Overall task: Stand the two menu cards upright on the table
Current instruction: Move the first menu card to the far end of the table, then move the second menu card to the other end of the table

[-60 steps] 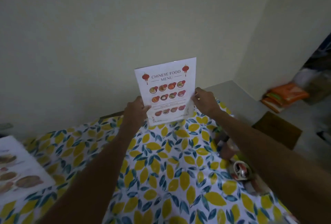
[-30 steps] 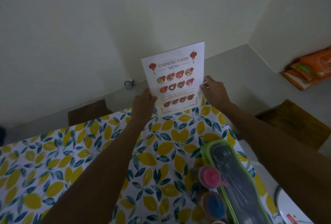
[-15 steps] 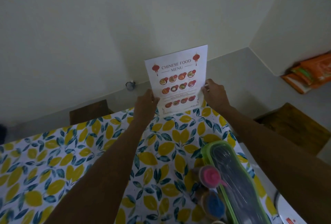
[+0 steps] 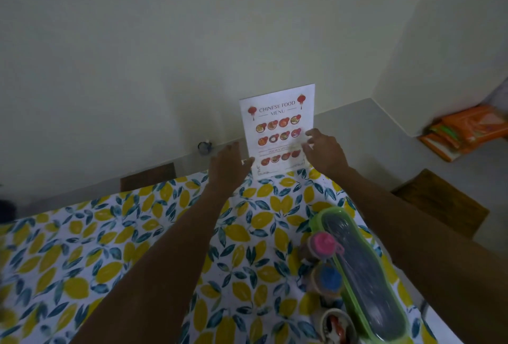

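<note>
A white "Chinese Food Menu" card (image 4: 278, 123) stands upright at the far edge of the table (image 4: 115, 247), which wears a cloth printed with yellow lemons. My left hand (image 4: 229, 167) hovers just left of the card's lower corner, fingers spread, holding nothing. My right hand (image 4: 324, 152) is in front of the card's lower right side, fingers apart and slightly blurred; whether a fingertip still touches the card I cannot tell. A second menu card is not in view.
A green-rimmed lidded tray (image 4: 362, 272) lies at the table's right side, with a pink-capped bottle (image 4: 321, 244) and a blue-capped bottle (image 4: 328, 279) beside it. Wooden chairs (image 4: 442, 200) stand right and beyond the table. Orange packets (image 4: 467, 131) lie on the floor by the wall.
Both hands have let go of the menu card's lower edges and opened, drawing slightly back. The card stays upright at the table's far edge.
</note>
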